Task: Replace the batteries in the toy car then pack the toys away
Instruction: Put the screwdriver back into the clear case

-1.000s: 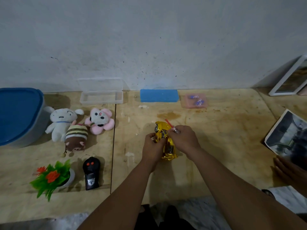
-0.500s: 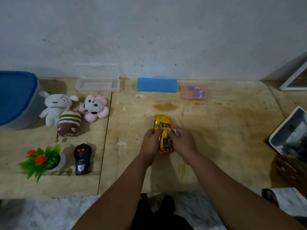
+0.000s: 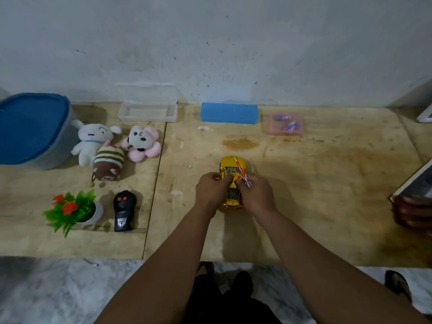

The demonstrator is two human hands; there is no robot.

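A shiny yellow toy car [image 3: 231, 167] rests on the wooden table [image 3: 327, 195], nose pointing away from me. My left hand [image 3: 210, 190] grips its left side. My right hand [image 3: 256, 195] closes on its right side and also pinches a small red-handled screwdriver [image 3: 242, 171] that lies across the car's roof. A pink tray [image 3: 286, 123] with small blue-wrapped batteries sits at the back right. The black remote control [image 3: 124, 210] lies at the left. Three plush toys stand near it: a white one [image 3: 92, 141], a striped brown one [image 3: 108, 163] and a pink flower one [image 3: 142, 143].
A grey bin with a blue lid [image 3: 30, 129] stands at the far left. A clear open box [image 3: 148, 112] and a blue case [image 3: 230, 112] lie along the wall. A potted plastic plant [image 3: 73, 210] is front left. Another person's hand [image 3: 411, 211] rests on papers at the right edge.
The car, held tilted above the table a second ago, has come down flat onto the table. Both hands stayed on it, and the view has shifted downward.
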